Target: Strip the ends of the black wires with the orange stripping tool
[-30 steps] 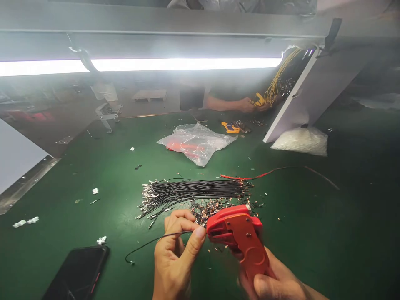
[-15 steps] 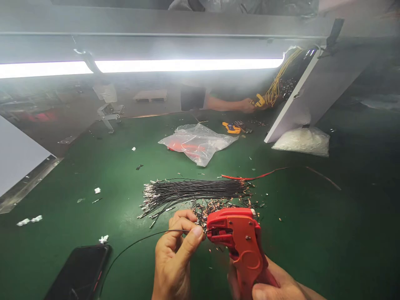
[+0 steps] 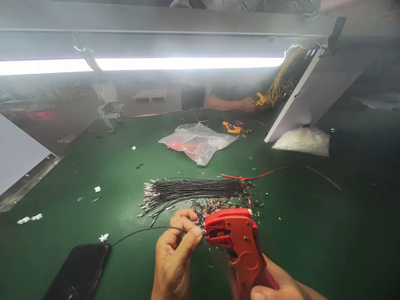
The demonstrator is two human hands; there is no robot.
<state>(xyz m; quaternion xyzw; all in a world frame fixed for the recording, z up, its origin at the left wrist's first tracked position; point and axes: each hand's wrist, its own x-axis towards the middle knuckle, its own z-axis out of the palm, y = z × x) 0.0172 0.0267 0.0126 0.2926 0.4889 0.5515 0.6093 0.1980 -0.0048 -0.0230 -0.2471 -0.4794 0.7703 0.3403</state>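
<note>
Pinching a thin black wire (image 3: 146,228) between closed thumb and forefinger of the left hand (image 3: 173,254), right at the nose of a red wire stripper (image 3: 245,241), above a green table (image 3: 109,166). Gripping the stripper by its handle at near right, right hand (image 3: 276,284) curled closed, fingers partly hidden behind the tool. Impossible to tell from this angle: any bite of the stripper on the wire. Trailing left from the pinch in a shallow arc, as far as the edge of a dark phone (image 3: 78,271).

Laid out just beyond the hands: a bundle of black wires (image 3: 193,189), silvery terminals to the left, coppery ends to the right. Scattered between bundle and stripper: a heap of clipped scraps (image 3: 215,205). Stretching right from the bundle's far edge: a red strip (image 3: 234,177).

Farther off: a clear plastic bag (image 3: 200,143) with something red inside, and an orange-yellow tool (image 3: 231,127) to its right. At far right, beneath hanging yellow wires (image 3: 275,87): a co-worker's hand (image 3: 246,105) on a yellow tool (image 3: 260,99).
</note>
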